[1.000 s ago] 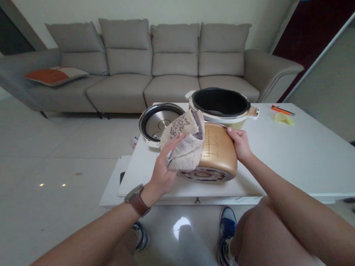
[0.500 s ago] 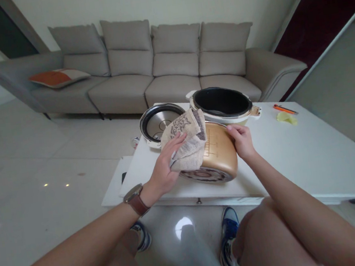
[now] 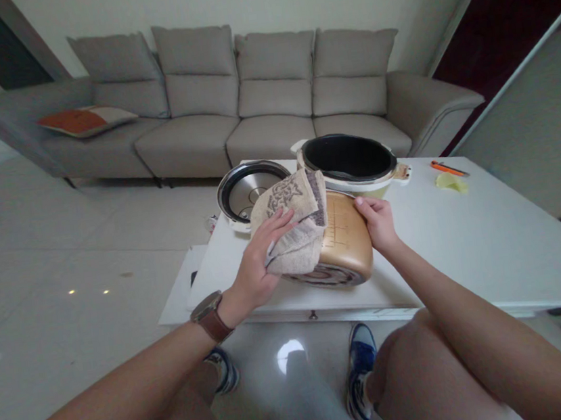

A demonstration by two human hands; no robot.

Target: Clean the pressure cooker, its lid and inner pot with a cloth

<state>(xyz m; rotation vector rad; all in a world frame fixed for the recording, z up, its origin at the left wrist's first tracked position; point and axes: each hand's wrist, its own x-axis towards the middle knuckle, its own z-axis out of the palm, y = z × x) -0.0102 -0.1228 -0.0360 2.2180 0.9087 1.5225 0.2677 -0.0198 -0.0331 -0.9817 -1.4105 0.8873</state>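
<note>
A gold-coloured inner pot (image 3: 348, 236) of a cooker is tilted on its side over the near edge of the white table, its dark-ringed base turned toward me. My right hand (image 3: 378, 220) pinches its rim on the right. With my left hand (image 3: 265, 253) I press a beige patterned cloth (image 3: 298, 245) against the pot's left side; the fingers lie over the cloth. Behind stands the cooker body (image 3: 350, 159), open at the top with a black inside. Its round lid (image 3: 237, 191), steel inner face up, is partly covered by the cloth.
The white table (image 3: 493, 238) has a drawer with a small knob at the front. An orange cutter (image 3: 448, 168) and a yellow-green crumpled scrap (image 3: 451, 182) lie on its right part. A grey sofa (image 3: 190, 139) with an orange cushion (image 3: 80, 121) stands beyond.
The cloth and left hand have shifted very slightly left and down on the pot. The right hand keeps its hold on the rim. The view has tilted a little.
</note>
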